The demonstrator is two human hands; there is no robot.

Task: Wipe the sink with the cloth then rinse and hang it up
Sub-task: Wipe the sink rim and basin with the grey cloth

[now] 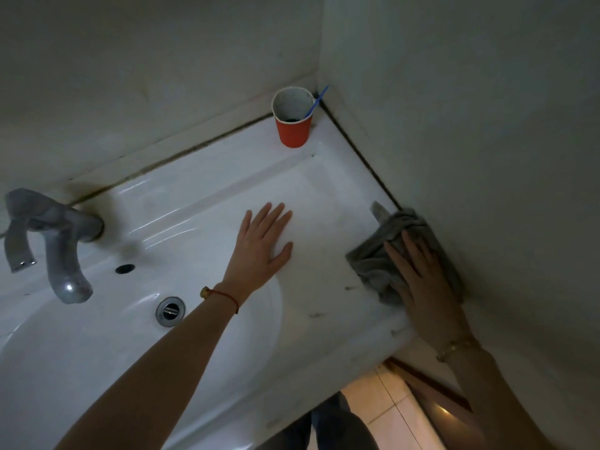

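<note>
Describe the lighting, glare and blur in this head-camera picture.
Head view: dim overall, the walls murky grey; bright streaks of glare run across the sink rim; the faucet at the left edge looks smeared; wide-angle bending bows the sink's edges; the right hand on the cloth sits in shadow by the wall.

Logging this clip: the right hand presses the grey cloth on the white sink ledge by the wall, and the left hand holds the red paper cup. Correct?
Not quite. The head view shows the left hand lying flat on the white sink ledge, apart from the red paper cup. The right hand does press the grey cloth by the wall.
</note>
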